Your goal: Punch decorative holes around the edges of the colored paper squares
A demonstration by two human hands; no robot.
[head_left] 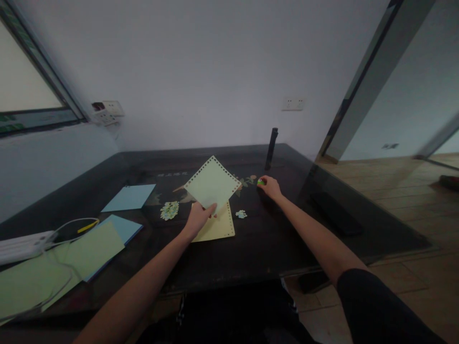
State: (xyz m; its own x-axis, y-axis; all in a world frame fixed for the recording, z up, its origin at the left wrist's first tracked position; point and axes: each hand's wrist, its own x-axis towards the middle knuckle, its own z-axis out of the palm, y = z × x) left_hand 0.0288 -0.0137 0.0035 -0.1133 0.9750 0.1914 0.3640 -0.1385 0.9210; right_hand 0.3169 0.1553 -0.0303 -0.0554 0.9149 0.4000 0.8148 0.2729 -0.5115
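My left hand point(199, 217) pinches the lower corner of a pale green paper sheet point(212, 184) with punched holes along its edges and holds it tilted up above the dark table point(251, 243). Under that hand a yellow punched sheet point(218, 225) lies flat. My right hand point(270, 187) reaches forward and closes on a small green object point(260, 182) resting on the table. Small paper cut-outs point(169, 210) lie left of the yellow sheet, and another little cut-out point(241, 214) lies to its right.
Blue sheets point(129, 197) and green sheets point(89, 251) lie at the left, with a white power strip point(21, 246) and cables. A dark upright cylinder point(271, 148) stands at the table's back. A wall runs behind; wooden floor lies to the right.
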